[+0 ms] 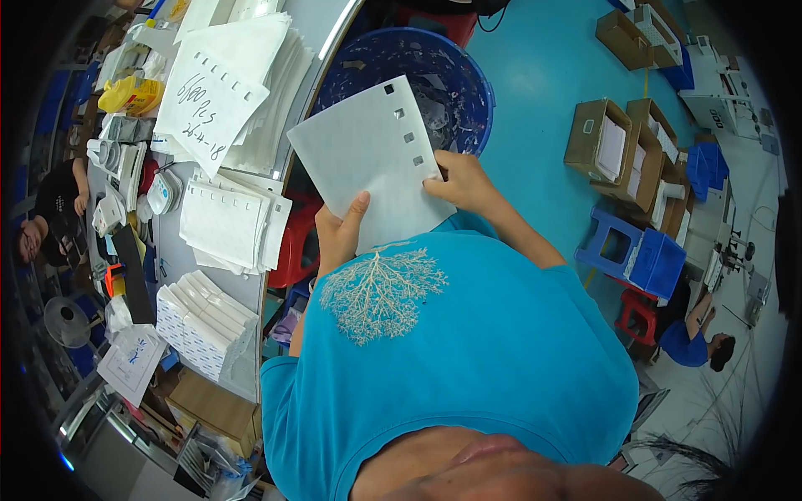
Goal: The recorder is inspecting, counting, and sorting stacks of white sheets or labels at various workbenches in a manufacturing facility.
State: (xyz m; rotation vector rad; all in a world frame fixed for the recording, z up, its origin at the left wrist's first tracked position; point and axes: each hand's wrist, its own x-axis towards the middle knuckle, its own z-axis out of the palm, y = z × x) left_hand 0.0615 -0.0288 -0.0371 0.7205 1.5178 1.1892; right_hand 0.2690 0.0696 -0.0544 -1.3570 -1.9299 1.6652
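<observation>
A white sheet with a row of square cut-outs along one edge (359, 159) is held tilted in front of my chest. My left hand (338, 230) grips its lower left part, the thumb lying on the face. At the right edge, close to the lowest cut-out, my right hand (461, 179) pinches it between thumb and fingers. Whether it is one sheet or a thin stack, I cannot tell. Just beyond it stands a big round blue bin (478, 92) with small white scraps stuck inside.
On the grey table (322, 25) to the left lie a pile of similar white sheets (238, 209), a taller stack topped by a handwritten sheet (209, 104), and tied white bundles (205, 313). Red stools (288, 250) stand beneath its edge. Cardboard boxes (597, 142) and a blue stool (606, 242) are at right.
</observation>
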